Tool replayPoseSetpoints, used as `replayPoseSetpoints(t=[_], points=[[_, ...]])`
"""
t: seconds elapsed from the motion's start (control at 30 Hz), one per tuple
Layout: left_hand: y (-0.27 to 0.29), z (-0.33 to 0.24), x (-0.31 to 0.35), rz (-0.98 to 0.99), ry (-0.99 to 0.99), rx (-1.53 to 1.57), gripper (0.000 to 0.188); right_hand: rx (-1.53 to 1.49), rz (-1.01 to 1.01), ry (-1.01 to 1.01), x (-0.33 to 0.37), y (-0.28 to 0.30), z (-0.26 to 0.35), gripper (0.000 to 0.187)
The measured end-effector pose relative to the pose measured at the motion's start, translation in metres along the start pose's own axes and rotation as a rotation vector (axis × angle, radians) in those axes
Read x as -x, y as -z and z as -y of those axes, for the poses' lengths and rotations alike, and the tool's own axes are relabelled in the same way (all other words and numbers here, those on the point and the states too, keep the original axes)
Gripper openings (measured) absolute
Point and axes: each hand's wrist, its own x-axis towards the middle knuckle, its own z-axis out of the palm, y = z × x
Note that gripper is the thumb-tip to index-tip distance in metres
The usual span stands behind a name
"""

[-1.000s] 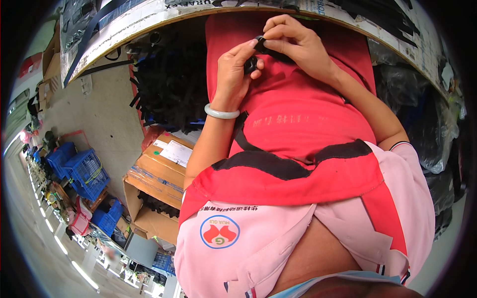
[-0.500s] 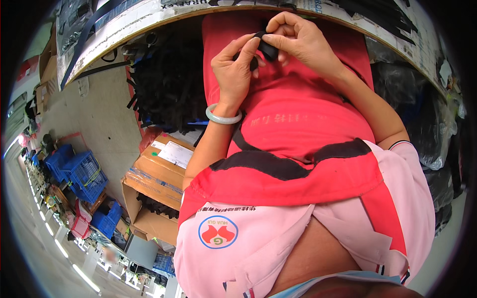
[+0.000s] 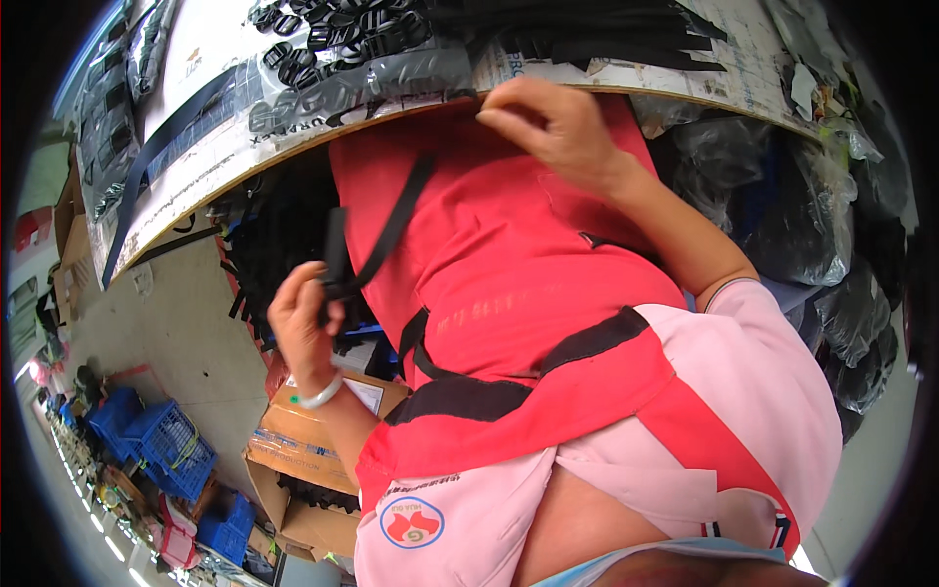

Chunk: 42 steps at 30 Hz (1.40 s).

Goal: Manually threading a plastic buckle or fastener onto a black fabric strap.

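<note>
My left hand (image 3: 305,318) is out to the left beside the red apron (image 3: 479,264), its fingers closed on a black webbing strap (image 3: 396,220). The strap hangs in a loop, with one end rising toward the table edge; a dark piece at my fingers is blurred. My right hand (image 3: 558,132) is at the near edge of the worktable (image 3: 210,147), thumb and forefinger brought together. Whether anything sits between those fingertips is too small to tell. Several black plastic buckles (image 3: 337,39) are heaped on the table, with a stack of flat black straps (image 3: 616,44) to their right.
An open cardboard box (image 3: 303,445) with dark pieces inside stands at my left. Beyond it on the floor are blue plastic crates (image 3: 176,445). Clear plastic bags of dark goods (image 3: 782,196) bulge under the table at right. Dark straps hang below the table's left part.
My hands, together over the apron before, are now apart. The left has swung left and toward me with the strap; the right is at the table edge. More of the tabletop shows.
</note>
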Motion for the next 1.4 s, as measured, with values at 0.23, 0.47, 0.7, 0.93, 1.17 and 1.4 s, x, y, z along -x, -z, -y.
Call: replayPoseSetpoints(t=[0.23,0.47,0.7,0.93,1.17,1.4], points=[[0.062,0.053,-0.010,-0.217,-0.097,0.305,0.038,0.662,-0.131,0.036,-0.009,0.057,-0.061,0.034],[-0.068,0.037,-0.036,0.190,-0.038,0.347,0.028,0.646,-0.186,0.166,-0.016,0.073,-0.040,0.023],[-0.108,0.020,-0.044,0.407,0.068,0.552,0.019,-0.212,0.369,-0.141,-0.012,0.025,0.054,0.013],[-0.114,0.032,-0.047,0.319,0.034,0.585,0.021,-0.484,0.479,-0.451,-0.003,-0.030,0.034,0.017],[-0.127,0.042,-0.041,0.118,-0.139,0.425,0.015,-0.423,0.506,-0.445,0.008,-0.061,0.016,0.017],[-0.122,0.050,-0.046,0.157,-0.112,0.584,0.015,-0.422,0.590,-0.511,0.005,-0.065,-0.001,0.007]])
